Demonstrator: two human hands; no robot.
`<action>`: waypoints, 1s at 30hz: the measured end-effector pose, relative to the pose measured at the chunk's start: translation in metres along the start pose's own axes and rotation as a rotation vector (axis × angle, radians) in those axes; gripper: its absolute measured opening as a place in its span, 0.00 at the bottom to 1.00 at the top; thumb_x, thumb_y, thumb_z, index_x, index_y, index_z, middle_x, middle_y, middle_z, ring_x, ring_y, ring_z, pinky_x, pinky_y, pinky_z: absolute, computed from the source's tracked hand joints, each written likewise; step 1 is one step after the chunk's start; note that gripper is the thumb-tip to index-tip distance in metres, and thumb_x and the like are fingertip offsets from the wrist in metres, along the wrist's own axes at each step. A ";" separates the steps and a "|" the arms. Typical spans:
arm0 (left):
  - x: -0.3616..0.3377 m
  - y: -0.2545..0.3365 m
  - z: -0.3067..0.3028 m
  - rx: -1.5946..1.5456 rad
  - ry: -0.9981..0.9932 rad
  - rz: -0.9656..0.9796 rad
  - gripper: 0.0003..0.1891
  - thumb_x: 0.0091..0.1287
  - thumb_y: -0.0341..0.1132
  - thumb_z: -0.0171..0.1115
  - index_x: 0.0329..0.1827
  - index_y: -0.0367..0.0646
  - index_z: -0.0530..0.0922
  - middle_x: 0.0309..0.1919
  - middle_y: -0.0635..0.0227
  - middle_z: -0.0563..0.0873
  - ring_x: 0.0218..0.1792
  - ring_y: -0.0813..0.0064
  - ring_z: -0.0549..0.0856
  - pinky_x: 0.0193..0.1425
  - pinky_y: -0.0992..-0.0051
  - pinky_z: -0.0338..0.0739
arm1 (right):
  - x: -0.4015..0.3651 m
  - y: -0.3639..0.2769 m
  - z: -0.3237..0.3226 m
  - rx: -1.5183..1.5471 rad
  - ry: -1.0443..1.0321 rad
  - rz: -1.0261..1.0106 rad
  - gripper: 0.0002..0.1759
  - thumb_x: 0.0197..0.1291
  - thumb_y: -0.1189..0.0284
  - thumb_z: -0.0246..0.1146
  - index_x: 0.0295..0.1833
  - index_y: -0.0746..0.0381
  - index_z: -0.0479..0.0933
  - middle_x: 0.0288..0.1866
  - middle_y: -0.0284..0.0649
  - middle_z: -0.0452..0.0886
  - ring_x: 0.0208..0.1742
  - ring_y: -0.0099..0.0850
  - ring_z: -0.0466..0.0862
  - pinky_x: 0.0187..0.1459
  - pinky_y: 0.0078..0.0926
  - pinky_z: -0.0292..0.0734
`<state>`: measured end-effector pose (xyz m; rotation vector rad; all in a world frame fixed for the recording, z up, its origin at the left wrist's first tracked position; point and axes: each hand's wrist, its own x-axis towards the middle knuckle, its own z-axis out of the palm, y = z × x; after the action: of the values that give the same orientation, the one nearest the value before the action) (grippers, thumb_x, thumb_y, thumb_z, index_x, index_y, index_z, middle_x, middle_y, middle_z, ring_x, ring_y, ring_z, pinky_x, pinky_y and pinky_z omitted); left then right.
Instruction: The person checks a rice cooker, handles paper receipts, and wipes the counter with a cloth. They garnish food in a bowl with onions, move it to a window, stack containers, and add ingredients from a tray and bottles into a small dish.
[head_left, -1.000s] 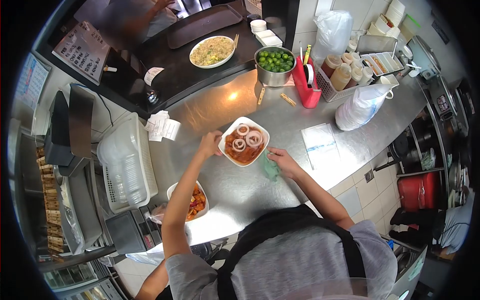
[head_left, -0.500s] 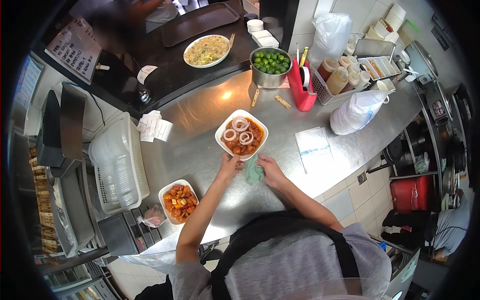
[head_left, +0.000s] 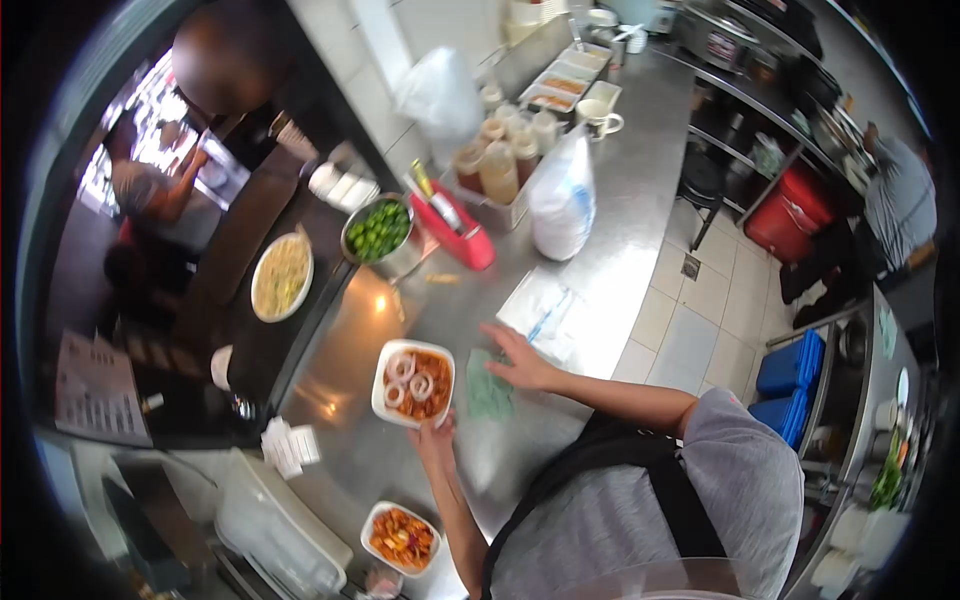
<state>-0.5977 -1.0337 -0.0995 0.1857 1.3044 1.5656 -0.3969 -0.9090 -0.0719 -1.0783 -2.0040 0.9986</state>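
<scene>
A square white bowl (head_left: 447, 385) of red-sauced food topped with several onion rings stands on the steel counter. My left hand (head_left: 433, 438) grips its near edge, and part of the fingers is hidden under the rim. To the right of the bowl, a crumpled green cloth (head_left: 488, 388) lies on the counter. My right hand (head_left: 519, 360) is at the cloth's upper right edge, fingers stretched out and holding nothing. Below, near my left forearm, is a second white bowl (head_left: 374, 553) with saucy, colourful chunks.
Plastic bags (head_left: 545, 318) lie flat right of my hand. Beyond stand a pot of green limes (head_left: 380, 228), a red holder (head_left: 455, 235), sauce bottles (head_left: 498, 172) and a filled plastic bag (head_left: 563, 200). A rice plate (head_left: 282, 277) rests on the dark ledge. Another person (head_left: 895, 190) is at right.
The head view has turned to the right. My right hand has let go of the green cloth, its fingers now spread. My left hand stays at the bowl with onion rings.
</scene>
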 end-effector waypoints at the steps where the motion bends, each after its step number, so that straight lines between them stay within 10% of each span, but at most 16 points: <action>1: -0.005 0.002 0.002 0.022 -0.010 0.036 0.22 0.63 0.35 0.53 0.59 0.51 0.57 0.41 0.60 0.80 0.36 0.69 0.82 0.29 0.78 0.73 | 0.001 0.000 -0.016 0.077 -0.061 -0.046 0.28 0.60 0.64 0.58 0.65 0.61 0.62 0.60 0.47 0.68 0.61 0.35 0.68 0.59 0.30 0.65; 6: -0.051 0.026 0.016 0.227 -0.036 -0.027 0.26 0.60 0.30 0.52 0.62 0.48 0.55 0.43 0.57 0.79 0.33 0.65 0.83 0.27 0.77 0.74 | 0.011 0.036 -0.147 0.377 -0.708 0.088 0.19 0.64 0.60 0.54 0.49 0.65 0.77 0.39 0.42 0.81 0.40 0.26 0.81 0.42 0.21 0.75; 14: -0.093 -0.022 0.174 0.155 -0.275 -0.293 0.30 0.55 0.24 0.49 0.63 0.45 0.54 0.49 0.52 0.76 0.34 0.57 0.83 0.27 0.73 0.77 | 0.083 0.119 -0.354 0.137 -0.407 0.347 0.17 0.62 0.62 0.53 0.41 0.66 0.78 0.28 0.41 0.82 0.26 0.27 0.83 0.32 0.24 0.75; 30: -0.009 -0.182 0.438 0.149 -0.325 -0.193 0.19 0.60 0.23 0.45 0.54 0.44 0.55 0.38 0.51 0.80 0.32 0.65 0.84 0.29 0.77 0.78 | 0.184 0.198 -0.557 -0.708 -0.086 -0.032 0.19 0.55 0.62 0.61 0.48 0.63 0.75 0.50 0.47 0.75 0.49 0.46 0.77 0.46 0.42 0.74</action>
<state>-0.1927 -0.7886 -0.0657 0.3800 1.1442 1.2182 0.0429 -0.4986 0.0741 -1.3584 -2.5143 0.3017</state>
